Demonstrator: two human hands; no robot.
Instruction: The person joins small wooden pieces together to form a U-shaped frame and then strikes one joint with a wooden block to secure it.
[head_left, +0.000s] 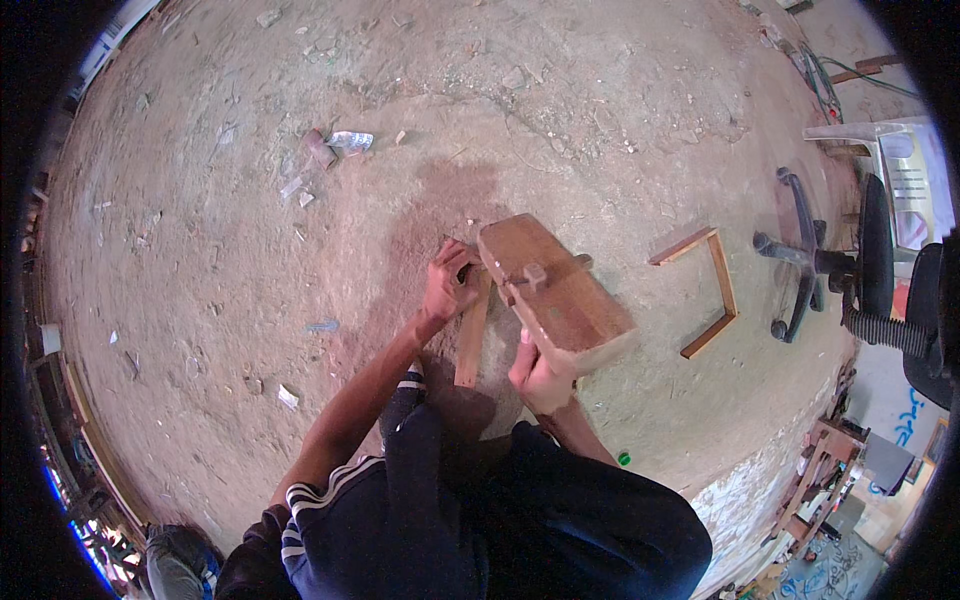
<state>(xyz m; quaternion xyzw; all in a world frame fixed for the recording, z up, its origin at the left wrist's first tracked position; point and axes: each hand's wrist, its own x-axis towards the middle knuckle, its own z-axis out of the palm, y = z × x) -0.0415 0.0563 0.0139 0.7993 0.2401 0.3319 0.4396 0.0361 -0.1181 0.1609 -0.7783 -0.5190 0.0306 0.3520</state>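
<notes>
At the far left, a pale scrap (50,339) lies near the edge of the dirt floor (200,260). Moving right, a small white scrap (288,397) lies on the ground, and beyond it a reddish-brown piece (319,149) sits just beside a shiny wrapper (351,142).

Next comes the left hand (450,282), its fingers curled at the upper end of a narrow wooden strip (473,340). I cannot tell whether this grip pinches the strip or only rests against it. The strip runs from the fingers down toward the person's dark trousers (430,500), which have white stripes.

Right of it, the right hand (545,380) has its grip closed on the lower end of a large wooden block (565,290), thumb along the near edge. The block is tilted, its upper end near the left hand, and a short peg (580,263) sticks out at its far side.

Farther right, a green cap (624,459) lies near the right forearm. A 3-sided wooden frame (728,280) rests on the floor, well apart from both hands. Beyond it are a black swivel chair (800,255) and a white plastic chair (903,175).
</notes>
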